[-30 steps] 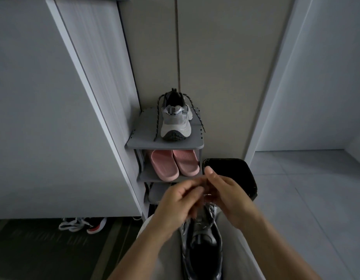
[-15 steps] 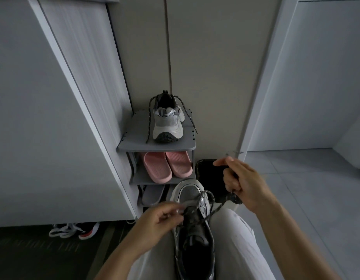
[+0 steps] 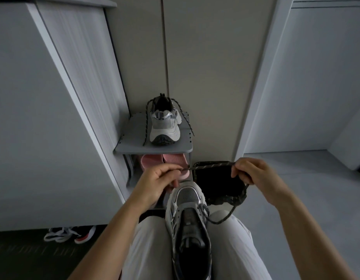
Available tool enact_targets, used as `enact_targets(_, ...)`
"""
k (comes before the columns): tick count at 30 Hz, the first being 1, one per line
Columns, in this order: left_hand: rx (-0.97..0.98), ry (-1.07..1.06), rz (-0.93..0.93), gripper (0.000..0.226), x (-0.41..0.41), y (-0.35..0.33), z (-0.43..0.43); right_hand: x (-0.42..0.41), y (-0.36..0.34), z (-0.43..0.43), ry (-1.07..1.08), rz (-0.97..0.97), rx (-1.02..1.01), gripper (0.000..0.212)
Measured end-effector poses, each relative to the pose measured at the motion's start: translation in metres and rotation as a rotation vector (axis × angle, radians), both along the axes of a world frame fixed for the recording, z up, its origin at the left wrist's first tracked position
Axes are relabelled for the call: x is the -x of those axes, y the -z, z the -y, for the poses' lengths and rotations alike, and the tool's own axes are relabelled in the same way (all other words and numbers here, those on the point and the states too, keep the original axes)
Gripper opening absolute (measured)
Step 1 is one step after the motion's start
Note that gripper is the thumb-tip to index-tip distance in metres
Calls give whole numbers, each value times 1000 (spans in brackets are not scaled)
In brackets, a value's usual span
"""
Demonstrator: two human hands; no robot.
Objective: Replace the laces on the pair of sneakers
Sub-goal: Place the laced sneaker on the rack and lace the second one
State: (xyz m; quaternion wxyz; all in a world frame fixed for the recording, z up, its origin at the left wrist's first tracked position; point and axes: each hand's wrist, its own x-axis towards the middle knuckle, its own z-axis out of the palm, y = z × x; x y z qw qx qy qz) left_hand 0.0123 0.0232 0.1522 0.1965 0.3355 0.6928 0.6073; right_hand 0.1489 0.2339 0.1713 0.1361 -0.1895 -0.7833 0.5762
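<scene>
Pale cabinet door [image 3: 33, 118] fills the left side; grey tiled floor [image 3: 296, 188] on the right.

Person seated, light trousers [image 3: 150, 249] in the lower centre.

Grey shoe rack [image 3: 132, 138] against the wall, between cabinet and door frame.

Grey-and-silver sneaker [image 3: 187, 219] lies along the lap, toe pointing away, tongue area open.

Second sneaker [image 3: 165, 126] stands on the rack's top shelf, toe toward the camera, its dark laces trailing loose down both sides.

Black bin [image 3: 213, 182] on the floor just right of the rack.

Pink slippers [image 3: 153, 159] on the shelf below, partly hidden.

Left hand [image 3: 155, 178]: grip pinched together on one end of the speckled dark lace [image 3: 211, 165].

Right hand [image 3: 254, 176]: grip curled round the same lace.

Lace runs taut between the hands across the bin's rim, then drops from the right hand in a slack loop to the lap sneaker's right-side eyelets.
</scene>
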Motion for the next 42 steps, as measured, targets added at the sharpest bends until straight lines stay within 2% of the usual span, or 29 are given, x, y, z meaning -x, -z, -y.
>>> enact_targets(2,24,9,-53,27,-1,1,0,0,7,-6,62,105,-261,31)
enact_targets(4,102,77,-166,28,-7,2,-5,1,13,-4,47,166,-503,13)
enact_targets(6,163,126,-254,18,-16,2,-16,4,18,9,-69,104,-642,28)
enact_targets(7,172,132,-269,15,-20,1,-21,7,21,19,-133,49,-584,32)
enact_targets(10,159,131,-182,16,-30,-2,-32,13,25,49,-193,-55,-153,18)
enact_targets(12,148,63,-116,13,-31,0,-30,13,30,53,-157,-58,-48,18)
enact_targets(14,202,12,-151,10,-32,9,-22,11,38,51,-158,-16,-30,17)
enact_targets(16,322,16,-274,23,-39,26,-8,9,49,49,-99,23,-35,18)
enact_targets(18,448,16,-582,39,-55,47,6,6,60,47,-31,62,-55,16)
enact_targets(20,482,-1,-826,42,-73,67,17,4,70,46,-7,101,-67,13)
enact_targets(23,388,-12,-868,35,-85,83,23,4,78,51,-24,108,-35,18)
enact_targets(27,538,14,-1131,32,-77,88,27,7,82,52,-21,110,-56,19)
enact_targets(29,473,18,-1059,28,-75,90,27,8,83,51,-28,114,-102,21)
enact_targets(32,327,-158,-839,12,-71,90,19,8,87,51,-18,125,-171,17)
enact_targets(33,357,-215,-814,8,-69,89,15,9,89,51,-12,136,-210,13)
enact_targets(35,474,-259,-748,20,-66,87,5,10,91,52,-17,144,-278,4)
enact_targets(37,598,-255,-707,21,-64,81,-4,12,92,54,-34,126,-351,8)
enact_targets(39,610,-290,-641,13,-64,75,-11,13,90,54,-52,111,-440,10)
enact_targets(42,611,-316,-576,21,-61,80,-16,13,87,54,-131,115,-534,16)
